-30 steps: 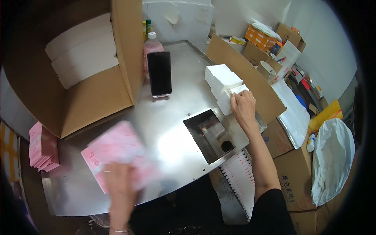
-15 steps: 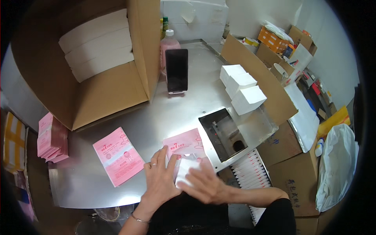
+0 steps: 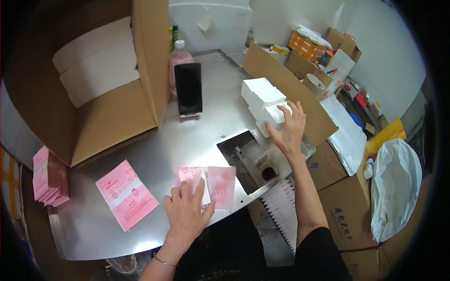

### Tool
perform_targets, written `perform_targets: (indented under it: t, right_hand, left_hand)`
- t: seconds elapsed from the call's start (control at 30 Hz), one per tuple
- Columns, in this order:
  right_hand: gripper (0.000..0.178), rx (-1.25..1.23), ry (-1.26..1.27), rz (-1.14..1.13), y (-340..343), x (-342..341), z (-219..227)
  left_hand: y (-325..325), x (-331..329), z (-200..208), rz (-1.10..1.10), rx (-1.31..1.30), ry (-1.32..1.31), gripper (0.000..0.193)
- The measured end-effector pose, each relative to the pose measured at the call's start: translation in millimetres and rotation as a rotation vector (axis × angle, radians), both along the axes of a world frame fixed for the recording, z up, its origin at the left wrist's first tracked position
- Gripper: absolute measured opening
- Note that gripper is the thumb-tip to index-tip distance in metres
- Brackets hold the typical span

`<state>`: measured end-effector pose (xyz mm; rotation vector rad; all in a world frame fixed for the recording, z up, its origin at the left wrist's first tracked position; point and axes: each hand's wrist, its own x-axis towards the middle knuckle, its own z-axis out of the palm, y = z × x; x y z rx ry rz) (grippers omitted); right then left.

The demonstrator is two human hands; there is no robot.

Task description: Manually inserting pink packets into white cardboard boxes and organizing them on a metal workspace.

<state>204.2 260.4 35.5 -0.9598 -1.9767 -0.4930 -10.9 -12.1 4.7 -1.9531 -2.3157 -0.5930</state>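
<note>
A pink printed plastic wrapper (image 3: 222,187) lies on the metal table before me, with a flat white tissue piece (image 3: 205,194) at its middle. My left hand (image 3: 186,210) rests on the wrapper's left half, its fingers extended and apart, a ring on one of them. Over at the right, my right hand (image 3: 289,129) curls around the nearest block of folded white tissues (image 3: 275,116). Its thumb is on the left side and its fingers reach over the top. More white tissue blocks (image 3: 262,92) stand just behind it.
A pink wrapper stack (image 3: 126,194) lies left of my left hand; more bundled wrappers (image 3: 49,175) sit farther left. A phone on a stand (image 3: 189,89), a pink-filled bottle (image 3: 179,58) and a big open carton (image 3: 112,119) stand behind. A rectangular opening (image 3: 248,161) cuts the table.
My right hand has left the wrapper and moved up and right to the tissue blocks. The wrapper's right half now shows folded out. My left hand stays on it; the view has shifted.
</note>
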Motion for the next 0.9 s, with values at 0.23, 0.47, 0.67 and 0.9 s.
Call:
perform_targets:
  t: [0.23, 0.47, 0.67, 0.9]
  right_hand:
    - [0.055, -0.275, -0.153, -0.027, -1.4, 11.7, -9.8]
    - [0.046, -0.135, -0.203, -0.233, -45.3, 16.7, -4.5]
    - [0.021, -0.117, -0.145, -0.133, -47.2, 14.0, -0.3]
    - [0.018, -0.339, -0.083, -0.189, -43.8, 17.4, 6.7]
  left_hand:
    - [9.8, 11.3, -6.1, 0.024, 0.054, 0.092, 0.063]
    - [7.9, 10.0, -1.8, -0.006, 0.102, 0.087, 0.058]
    - [-3.5, -11.1, 4.8, -0.138, 0.091, 0.097, 0.066]
    - [-5.0, -6.7, 3.1, -0.070, 0.005, 0.043, 0.071]
